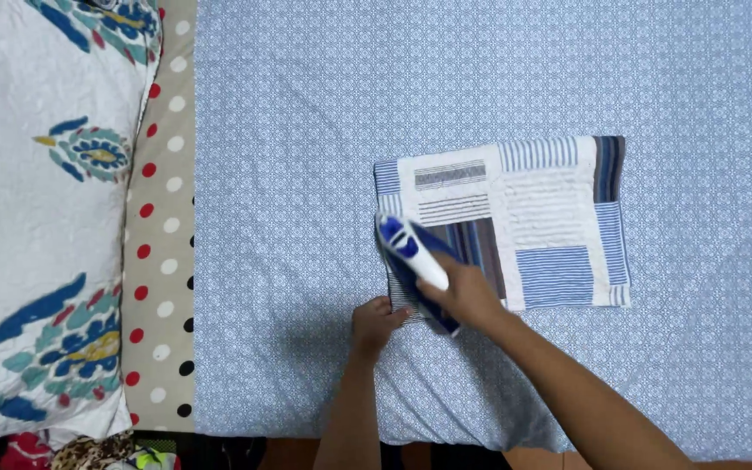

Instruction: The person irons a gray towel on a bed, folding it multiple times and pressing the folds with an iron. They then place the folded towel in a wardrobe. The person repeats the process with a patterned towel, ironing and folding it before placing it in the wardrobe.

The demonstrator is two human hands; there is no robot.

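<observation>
Now I see right hand [470,294], fingers wrapped round blue-white iron [412,261], pressing patchwork cloth's [533,218] left edge; left hand [376,324] pinching near corner; right portion lies flat.

head cam | straight down over blue patterned sheet [306,130] | mid-distance | single view

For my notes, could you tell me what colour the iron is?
Blue and white iron; head view.
</observation>
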